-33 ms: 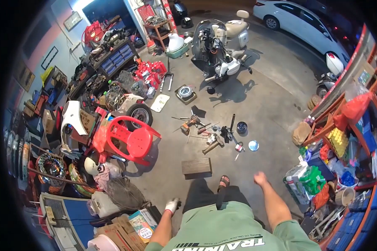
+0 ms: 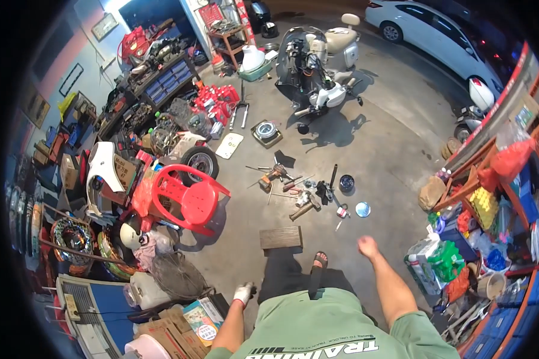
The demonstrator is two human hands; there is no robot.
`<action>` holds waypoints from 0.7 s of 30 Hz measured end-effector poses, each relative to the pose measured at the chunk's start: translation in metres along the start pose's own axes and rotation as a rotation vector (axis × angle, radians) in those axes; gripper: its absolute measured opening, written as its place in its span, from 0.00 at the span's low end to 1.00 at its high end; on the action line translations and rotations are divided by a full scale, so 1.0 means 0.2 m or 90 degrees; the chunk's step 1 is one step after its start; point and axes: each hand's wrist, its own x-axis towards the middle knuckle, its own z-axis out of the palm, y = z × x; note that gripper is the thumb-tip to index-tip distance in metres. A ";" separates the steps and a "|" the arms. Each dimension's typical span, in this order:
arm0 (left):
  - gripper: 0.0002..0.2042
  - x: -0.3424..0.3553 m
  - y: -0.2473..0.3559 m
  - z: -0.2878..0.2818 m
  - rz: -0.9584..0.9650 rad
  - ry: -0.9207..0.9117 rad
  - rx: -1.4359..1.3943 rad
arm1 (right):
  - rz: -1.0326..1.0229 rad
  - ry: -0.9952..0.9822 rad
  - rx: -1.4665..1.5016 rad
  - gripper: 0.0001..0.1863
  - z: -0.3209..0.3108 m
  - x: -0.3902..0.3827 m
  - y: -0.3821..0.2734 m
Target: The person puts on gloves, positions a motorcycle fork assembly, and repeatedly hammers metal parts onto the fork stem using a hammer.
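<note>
My left hand (image 2: 244,292) wears a white glove with dark fingertips. It hangs beside my left hip, fingers slightly apart and nothing seen in it. On the other side, my bare right hand (image 2: 368,246) is held out above the floor, its fingers curled in with no object showing. A wooden block (image 2: 281,237) lies on the floor ahead of my feet. Beyond it are a hammer (image 2: 306,207), an orange-and-black power drill (image 2: 273,176), several other hand tools and a dark round container (image 2: 347,183). The thing nearest my right hand is a shiny round disc (image 2: 363,209).
A red plastic chair (image 2: 199,200) stands at left, near a small wheel (image 2: 199,164). Farther ahead is a partly stripped scooter (image 2: 317,66). Shelving with bags (image 2: 509,158) lines the right side; cardboard (image 2: 172,332) lies by my left arm. A white car (image 2: 428,30) is parked outside.
My right hand has shifted slightly forward and to the left. My left hand stays nearly where it was, and the things on the floor have not moved.
</note>
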 end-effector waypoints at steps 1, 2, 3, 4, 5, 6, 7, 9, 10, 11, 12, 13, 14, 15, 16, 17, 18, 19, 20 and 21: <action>0.19 0.02 0.04 -0.03 -0.014 0.013 0.005 | -0.003 -0.045 0.108 0.13 -0.02 0.16 -0.26; 0.20 0.00 0.02 -0.10 -0.043 0.061 -0.015 | -0.010 -0.134 0.182 0.10 -0.02 0.23 -0.64; 0.21 0.08 0.05 -0.09 -0.044 0.049 -0.022 | -0.017 -0.132 0.259 0.09 -0.04 0.36 -0.77; 0.21 0.16 0.05 -0.13 -0.043 0.047 -0.029 | -0.032 -0.136 0.343 0.08 -0.03 0.45 -0.90; 0.21 0.23 0.01 -0.22 -0.045 0.063 -0.030 | -0.037 -0.150 0.349 0.08 0.02 0.49 -1.05; 0.22 0.29 -0.03 -0.33 -0.036 0.082 0.107 | -0.069 -0.178 0.355 0.09 0.07 0.51 -1.21; 0.23 0.36 -0.02 -0.38 -0.029 0.088 0.246 | -0.095 -0.196 0.357 0.09 0.10 0.56 -1.32; 0.23 0.48 0.22 -0.27 -0.065 0.050 0.166 | -0.054 -0.205 0.322 0.08 0.17 0.64 -1.17; 0.24 0.52 0.36 -0.24 -0.104 0.038 0.086 | -0.027 -0.217 0.305 0.07 0.21 0.66 -1.06; 0.23 0.59 0.46 -0.25 -0.133 0.031 0.096 | 0.023 -0.231 0.282 0.07 0.27 0.67 -0.94; 0.23 0.68 0.55 -0.27 -0.133 0.026 0.105 | 0.073 -0.244 0.260 0.08 0.32 0.68 -0.79; 0.22 0.78 0.63 -0.30 -0.151 0.007 0.075 | 0.153 -0.245 0.283 0.09 0.36 0.67 -0.65; 0.22 0.89 0.69 -0.35 -0.172 -0.010 0.044 | 0.256 -0.214 0.272 0.10 0.41 0.65 -0.52; 0.21 1.05 0.77 -0.37 -0.178 -0.029 0.048 | 0.253 -0.208 0.164 0.11 0.40 0.65 -0.31; 0.21 1.15 0.79 -0.50 -0.195 -0.003 0.059 | 0.287 -0.181 0.089 0.12 0.48 0.62 -0.33; 0.21 1.33 0.87 -0.52 -0.186 -0.031 0.078 | 0.293 -0.158 0.006 0.12 0.47 0.64 -0.18; 0.22 1.49 0.95 -0.50 -0.183 -0.085 0.103 | 0.270 -0.140 -0.077 0.12 0.43 0.58 0.07; 0.23 1.68 1.06 -0.39 -0.188 -0.112 0.110 | 0.235 -0.119 -0.181 0.12 0.33 0.50 0.31; 0.24 1.91 1.11 -0.32 -0.189 -0.136 0.120 | 0.190 -0.081 -0.262 0.11 0.23 0.46 0.49; 0.21 2.06 1.21 -0.45 -0.123 -0.154 0.238 | 0.295 -0.076 -0.184 0.12 0.39 0.52 0.35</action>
